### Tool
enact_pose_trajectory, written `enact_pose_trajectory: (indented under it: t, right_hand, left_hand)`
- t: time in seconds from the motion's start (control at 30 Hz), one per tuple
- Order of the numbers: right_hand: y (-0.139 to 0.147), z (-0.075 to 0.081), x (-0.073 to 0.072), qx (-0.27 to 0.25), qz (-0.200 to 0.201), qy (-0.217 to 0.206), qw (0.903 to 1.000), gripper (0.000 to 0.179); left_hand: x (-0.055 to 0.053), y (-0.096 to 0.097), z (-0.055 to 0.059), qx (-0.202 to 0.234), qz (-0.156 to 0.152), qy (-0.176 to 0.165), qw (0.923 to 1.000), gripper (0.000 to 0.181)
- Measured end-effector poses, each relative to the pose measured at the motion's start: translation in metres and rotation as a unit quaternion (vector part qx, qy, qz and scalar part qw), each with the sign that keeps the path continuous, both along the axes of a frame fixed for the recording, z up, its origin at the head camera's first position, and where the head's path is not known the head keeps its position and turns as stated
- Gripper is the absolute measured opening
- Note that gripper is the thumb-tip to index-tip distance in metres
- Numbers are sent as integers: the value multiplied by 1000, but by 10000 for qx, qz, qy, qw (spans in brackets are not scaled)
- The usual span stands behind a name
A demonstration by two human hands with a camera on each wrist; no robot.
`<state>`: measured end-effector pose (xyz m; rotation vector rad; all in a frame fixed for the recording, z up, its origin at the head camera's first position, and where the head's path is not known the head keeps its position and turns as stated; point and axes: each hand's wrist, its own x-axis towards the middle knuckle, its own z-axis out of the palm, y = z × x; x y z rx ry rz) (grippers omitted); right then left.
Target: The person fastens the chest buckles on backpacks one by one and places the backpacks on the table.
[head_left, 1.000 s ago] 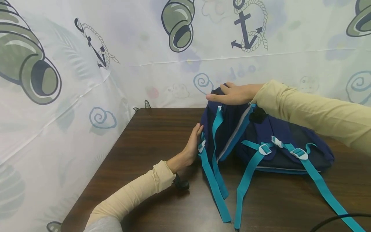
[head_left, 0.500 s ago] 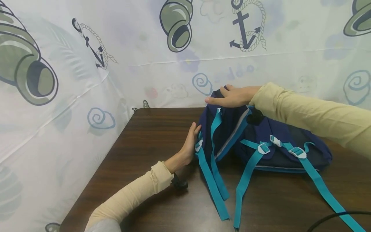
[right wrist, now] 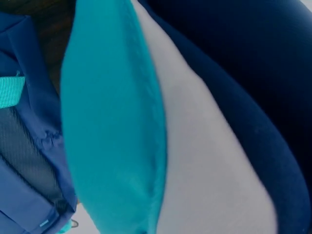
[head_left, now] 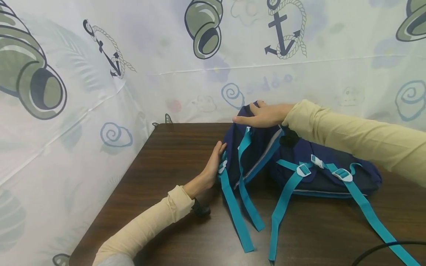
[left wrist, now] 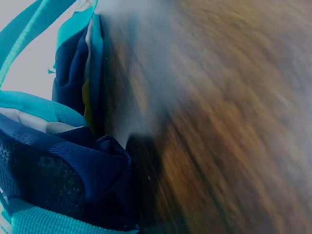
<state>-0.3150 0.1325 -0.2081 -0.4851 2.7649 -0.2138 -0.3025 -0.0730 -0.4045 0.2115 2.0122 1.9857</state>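
Note:
A navy backpack (head_left: 257, 149) with turquoise straps stands tilted on the table between my two hands. My left hand (head_left: 209, 168), fingers straight, presses against its left side by a white strap buckle. Across the top lies my right hand (head_left: 264, 113), thumb extended toward the left. Two loose turquoise straps (head_left: 234, 210) trail from the bag toward the front. The left wrist view has the bag's navy fabric (left wrist: 107, 185) along its left side. Up close in the right wrist view are a turquoise panel (right wrist: 112, 122) and a pale grey band (right wrist: 195, 146). Neither hand shows in the wrist views.
A second navy backpack (head_left: 361, 173) lies on the right, its turquoise straps running toward the front edge. A black cable (head_left: 382, 246) crosses one strap at the lower right. The dark wooden table (head_left: 166, 159) ends at a patterned white curtain (head_left: 159, 92) behind and left.
The tilted backpack has shifted left and slightly nearer, both hands moving along with it. Its loose strap ends have slid left too. The second backpack stays in place.

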Motion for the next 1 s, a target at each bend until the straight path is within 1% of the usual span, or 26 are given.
enact_pose_trajectory:
  t: [0.23,0.5,0.8,1.0]
  right_hand:
    - [-5,-11,1,-89,-29,103,9999,106]
    - [-13,-16,4,-184,-105,195,9996,105]
    - [-15,-24,5,-303,-46,268,9992,101]
    - [-17,-29,6,-424,-2,192,9989,100]
  left_hand:
    - [-2,-8,-3,-139,111,62,9998,88]
    - [-3,-14,-5,-356,172,201,9990,86]
    - [-2,-24,-4,-414,332,147,9985,70]
    - [-2,-30,-3,-481,489,145,9975,67]
